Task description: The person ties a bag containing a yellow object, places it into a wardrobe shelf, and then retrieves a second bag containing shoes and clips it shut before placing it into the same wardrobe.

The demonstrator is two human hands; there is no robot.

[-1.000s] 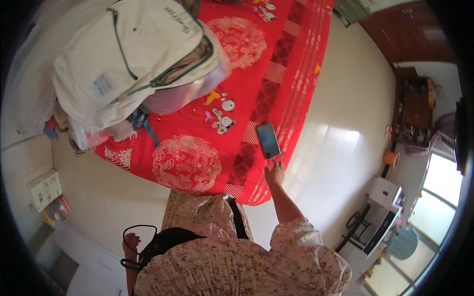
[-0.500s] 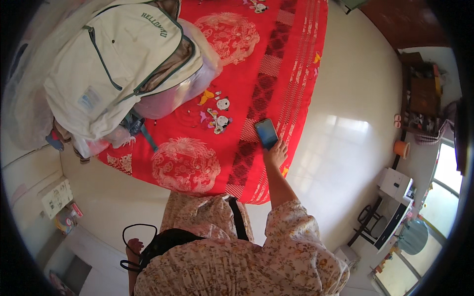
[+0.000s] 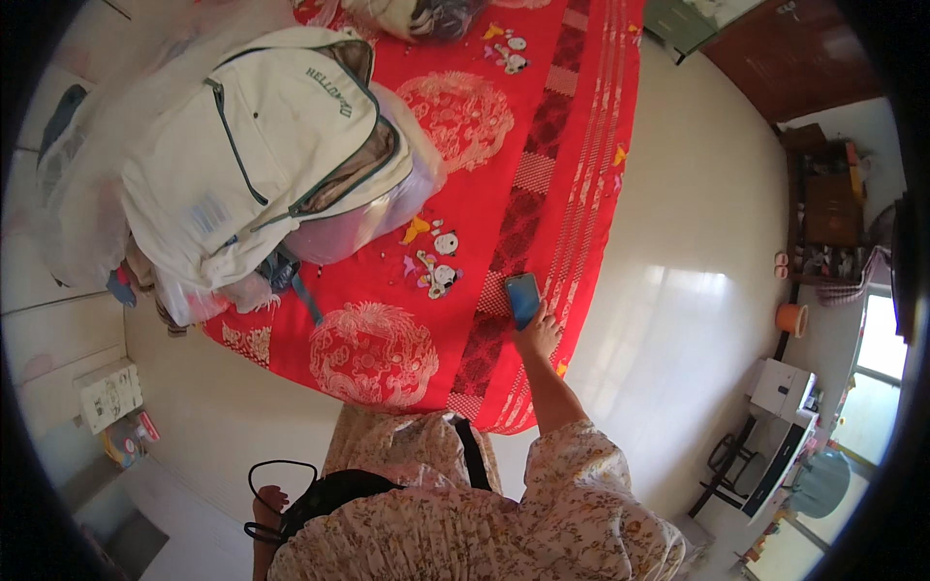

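Note:
A smartphone (image 3: pixel 523 298) with a lit bluish screen is in my right hand (image 3: pixel 541 334), whose fingers grip its lower right end over the near right part of the red patterned bedspread (image 3: pixel 465 242). My left hand (image 3: pixel 271 501) hangs low at my left side, beside a black bag (image 3: pixel 344 491) with a looped black cord. Its fingers look loosely bent and apart, and I see nothing in them. On the left of the bed lies a cream backpack (image 3: pixel 252 145) with green trim, its zip partly undone, resting on clear plastic bags.
A stuffed plastic bag (image 3: pixel 417 15) lies at the bed's far end. Pale tiled floor (image 3: pixel 659 290) runs along the right. Beyond it stand a wooden shelf (image 3: pixel 833 208), an orange pot (image 3: pixel 791 320) and a white box-shaped appliance (image 3: pixel 782 387). A white carton (image 3: pixel 108 395) stands at the left wall.
The view has shifted, so the bed and backpack sit lower in the picture. My right hand keeps the smartphone, which is now turned more upright. My left hand stays at my side.

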